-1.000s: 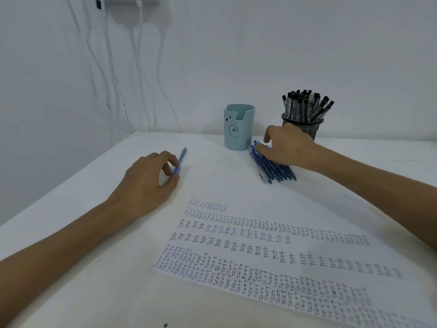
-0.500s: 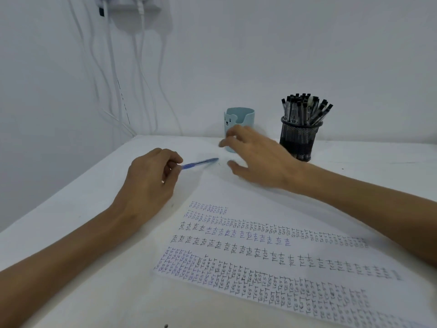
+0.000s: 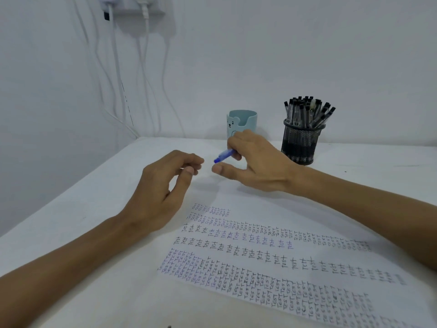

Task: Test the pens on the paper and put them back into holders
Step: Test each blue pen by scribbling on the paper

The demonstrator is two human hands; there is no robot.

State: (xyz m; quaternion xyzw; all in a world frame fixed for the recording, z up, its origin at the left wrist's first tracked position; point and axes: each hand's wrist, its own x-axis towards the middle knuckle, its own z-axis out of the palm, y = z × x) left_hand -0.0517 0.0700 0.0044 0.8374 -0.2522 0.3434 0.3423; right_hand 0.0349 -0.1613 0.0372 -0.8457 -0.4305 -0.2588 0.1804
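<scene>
A blue pen point(image 3: 224, 156) sticks out to the left from my right hand point(image 3: 260, 166), whose fingers curl round it while the thumb reaches forward below. My left hand point(image 3: 160, 192) hovers just left of the pen tip, fingers loosely curled and holding nothing. In front of both hands lies the paper point(image 3: 272, 256), covered with rows of handwritten test words. A light blue bear holder point(image 3: 246, 119) stands behind my right hand, partly hidden by it. A black mesh holder point(image 3: 300, 143) to its right is full of black pens point(image 3: 305, 112).
Everything sits on a white table point(image 3: 71, 233) set into a corner of white walls. White cables point(image 3: 142, 79) hang from a socket strip point(image 3: 134, 5) on the wall at the back left, down behind the table edge.
The blue pen has passed from my left hand to my right hand. My right hand came left from the pens by the holders; my left hand is now without a pen.
</scene>
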